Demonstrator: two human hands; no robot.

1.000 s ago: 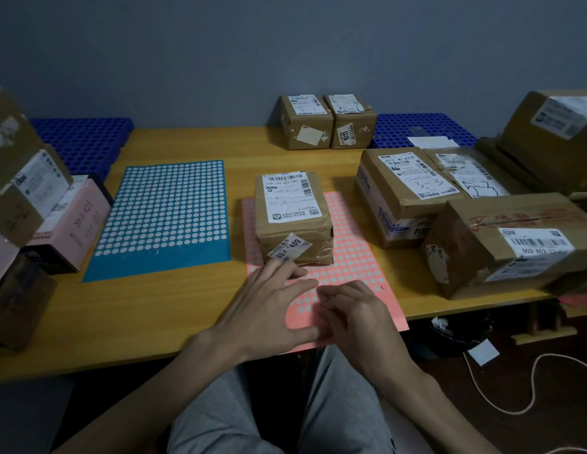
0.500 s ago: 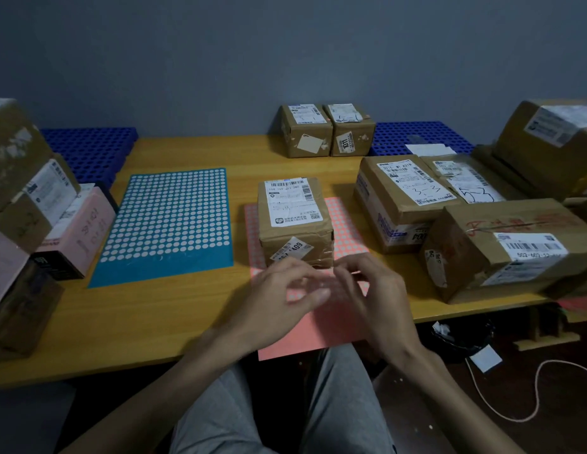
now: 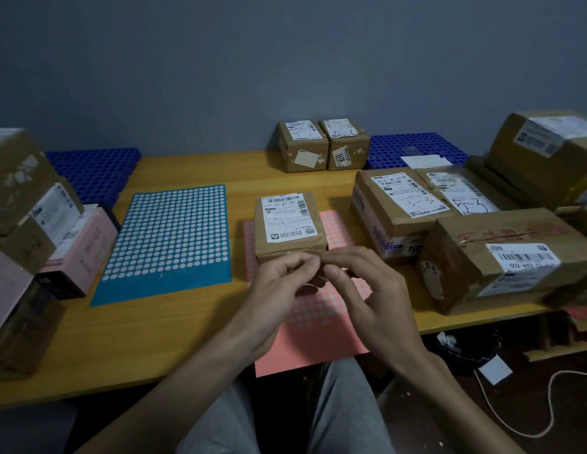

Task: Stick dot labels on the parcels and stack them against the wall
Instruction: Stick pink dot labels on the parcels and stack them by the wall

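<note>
Well, the wooden table [image 3: 174,339] spreads wide in front of me. At 2 o'clock sits a heap of big cardboard boxes [image 3: 501,257]; at 9 o'clock a second heap of boxes [image 3: 20,191], brown and pink. The blue dot sheet [image 3: 167,237] lies flat at 11 o'clock. The pink dot sheet [image 3: 318,342] lies at 12, its near edge hanging over the table edge. A parcel [image 3: 290,224] stands on its far half, label up. Two small parcels [image 3: 303,147] sit side by side at 12, against the wall. My left hand [image 3: 279,290] and right hand [image 3: 374,296] hover over the pink sheet, just before the parcel. My left thumb and forefinger are pressed together, the right fingertips [image 3: 331,273] meeting them. I cannot tell whether a dot is between them.
</note>
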